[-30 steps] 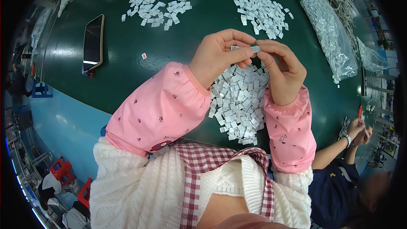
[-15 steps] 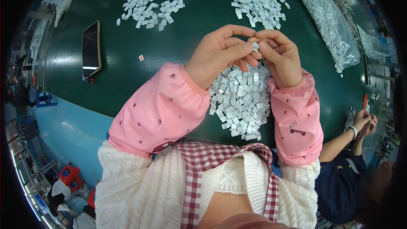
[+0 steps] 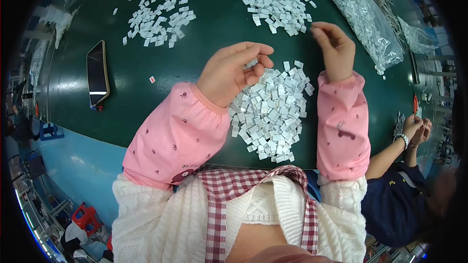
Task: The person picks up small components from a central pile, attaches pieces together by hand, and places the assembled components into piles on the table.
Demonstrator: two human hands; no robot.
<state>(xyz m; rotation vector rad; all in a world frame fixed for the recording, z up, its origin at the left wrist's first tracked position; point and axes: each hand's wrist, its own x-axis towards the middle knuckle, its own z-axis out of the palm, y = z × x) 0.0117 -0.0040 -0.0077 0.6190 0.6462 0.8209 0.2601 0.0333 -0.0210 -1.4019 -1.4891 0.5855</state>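
My left hand is curled over the near-left edge of the middle pile. Its fingers are closed on small white plastic pieces, flat and slotted like connector housings; how many are in the palm is hidden. My right hand hovers at the right edge of the far pile. Its thumb and index finger are drawn together, and whether a piece sits between them is too small to tell. Under and between my hands lies the middle pile of the same white pieces, apart from the right hand.
Another loose pile lies far left on the green table. Left stands a phone, with a small red-marked piece beside it. A clear bag of pieces lies far right. A co-worker's hands work at the right edge.
My hands have separated: the right moved away to the far pile's right edge, the left drew back leftward with white pieces in it. The whole view has also shifted slightly.
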